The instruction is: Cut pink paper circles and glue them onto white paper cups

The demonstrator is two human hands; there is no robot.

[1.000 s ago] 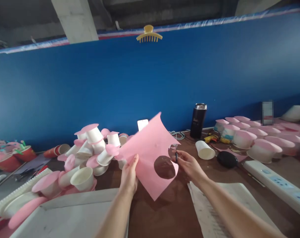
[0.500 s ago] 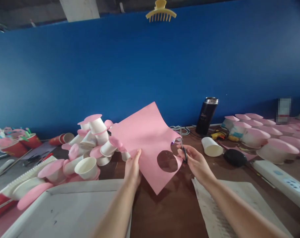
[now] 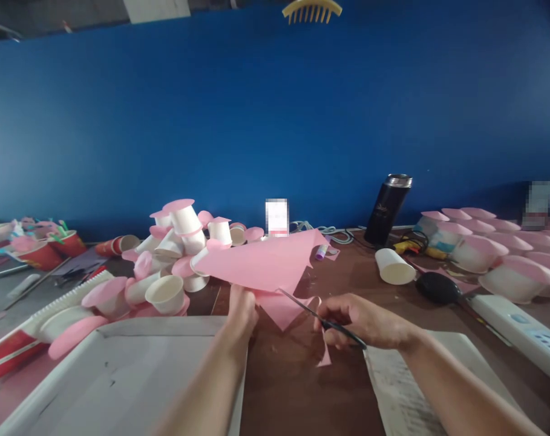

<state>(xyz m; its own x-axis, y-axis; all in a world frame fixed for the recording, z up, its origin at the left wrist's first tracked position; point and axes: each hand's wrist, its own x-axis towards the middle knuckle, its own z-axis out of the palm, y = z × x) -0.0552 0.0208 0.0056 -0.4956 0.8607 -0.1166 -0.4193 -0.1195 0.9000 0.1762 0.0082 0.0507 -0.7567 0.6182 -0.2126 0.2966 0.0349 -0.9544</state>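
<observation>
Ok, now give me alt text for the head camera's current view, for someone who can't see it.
A person's left hand holds a pink paper sheet above a brown table, while the right hand holds scissors. White paper cups, many topped with pink discs, crowd both sides; a dark bottle stands before a blue wall.

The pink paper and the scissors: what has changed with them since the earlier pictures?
The pink paper, held up before, now tips flatter; its round hole no longer shows whole. The right hand has come lower and turned the scissors from nearly upright to pointing left. A pink strip now shows below that hand. The left hand keeps its hold on the paper; the black flask stands as before.
</observation>
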